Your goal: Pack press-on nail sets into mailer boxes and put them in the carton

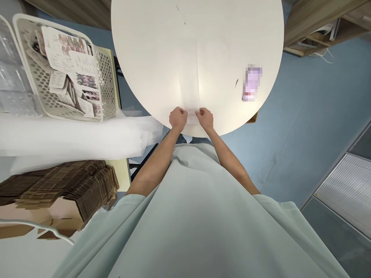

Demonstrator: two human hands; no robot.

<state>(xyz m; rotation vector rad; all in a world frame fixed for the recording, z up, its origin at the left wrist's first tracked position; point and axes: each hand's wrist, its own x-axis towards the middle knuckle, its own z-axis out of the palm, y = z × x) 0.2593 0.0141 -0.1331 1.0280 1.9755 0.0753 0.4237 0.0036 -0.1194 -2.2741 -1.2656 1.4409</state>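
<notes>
A long, thin, translucent white packing sheet [189, 87] lies flat on the white round table [150, 50], running away from me. At its near end, close to the table's front edge, my left hand [177, 118] is closed with thumb and fingers pinched on the left corner. My right hand [205, 118] pinches the right corner in the same way. Between the two hands the sheet's near end looks slightly folded or doubled; its exact layers are hard to make out.
A phone-like purple object [252, 83], pixelated, lies on the table's right side. To the left are a perforated basket [106, 85] of carded items, a pile of white packing sheets [87, 135] and stacked folded cardboard boxes [66, 181]. Wooden shelving [313, 27] stands at upper right.
</notes>
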